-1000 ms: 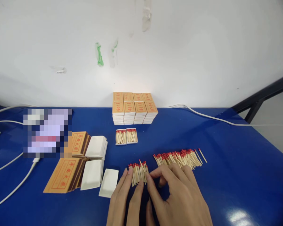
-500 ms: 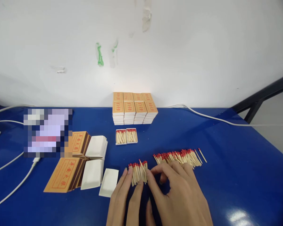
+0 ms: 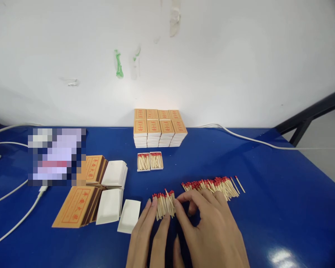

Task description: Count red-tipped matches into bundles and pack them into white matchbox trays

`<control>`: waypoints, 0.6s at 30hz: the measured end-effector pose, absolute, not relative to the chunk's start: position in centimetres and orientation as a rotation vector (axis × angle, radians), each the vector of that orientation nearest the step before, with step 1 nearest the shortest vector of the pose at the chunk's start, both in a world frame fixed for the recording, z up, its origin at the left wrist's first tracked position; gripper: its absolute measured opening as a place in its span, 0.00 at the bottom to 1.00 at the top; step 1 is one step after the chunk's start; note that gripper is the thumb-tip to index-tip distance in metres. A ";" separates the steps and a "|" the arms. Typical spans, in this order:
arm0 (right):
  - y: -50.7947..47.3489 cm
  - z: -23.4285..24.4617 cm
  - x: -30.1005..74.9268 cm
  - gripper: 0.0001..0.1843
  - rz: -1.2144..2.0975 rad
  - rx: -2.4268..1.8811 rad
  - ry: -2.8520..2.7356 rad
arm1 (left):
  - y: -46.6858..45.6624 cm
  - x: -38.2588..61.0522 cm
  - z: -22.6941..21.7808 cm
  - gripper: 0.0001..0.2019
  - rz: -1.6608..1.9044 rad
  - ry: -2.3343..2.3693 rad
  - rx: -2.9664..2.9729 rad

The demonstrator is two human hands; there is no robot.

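A small bundle of red-tipped matches [image 3: 164,203] lies on the blue table [image 3: 268,208] between my two hands. My left hand [image 3: 146,234] lies flat with straight fingers against the bundle's left side. My right hand [image 3: 212,230] presses its forefinger against the bundle's right side, its other fingers curled over the table near a long row of loose matches [image 3: 212,185]. Neither hand lifts anything. Two filled white trays of matches [image 3: 150,161] sit further back.
A block of stacked orange matchboxes [image 3: 159,128] stands by the white wall. At the left lie piles of orange sleeves [image 3: 76,206] and white empty trays [image 3: 111,193], one single tray [image 3: 129,216] nearest my left hand. White cables [image 3: 16,219] run across the table's left and back.
Almost nothing has changed. My right hand's fingers have shifted slightly against the small bundle; the matches and my left hand stay where they were.
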State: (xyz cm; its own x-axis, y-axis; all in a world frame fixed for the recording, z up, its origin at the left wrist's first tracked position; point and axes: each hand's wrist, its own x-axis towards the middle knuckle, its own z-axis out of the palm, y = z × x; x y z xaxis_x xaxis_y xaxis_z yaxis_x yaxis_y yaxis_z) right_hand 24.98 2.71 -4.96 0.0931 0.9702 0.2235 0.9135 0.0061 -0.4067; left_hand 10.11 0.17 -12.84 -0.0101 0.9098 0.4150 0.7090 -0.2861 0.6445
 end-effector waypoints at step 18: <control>4.0 -4.2 22.2 0.14 0.095 -1.912 -1.741 | -0.7 10.0 -13.0 0.39 1.224 1.666 2.036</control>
State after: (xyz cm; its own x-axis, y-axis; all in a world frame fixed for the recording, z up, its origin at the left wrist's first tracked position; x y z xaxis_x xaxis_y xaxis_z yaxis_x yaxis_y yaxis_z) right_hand 22.24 4.04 -4.16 0.1598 0.9392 0.3040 0.9005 -0.0126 -0.4346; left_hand 9.97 -0.66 -13.05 -0.0010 0.8945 0.4470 0.6937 -0.3213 0.6446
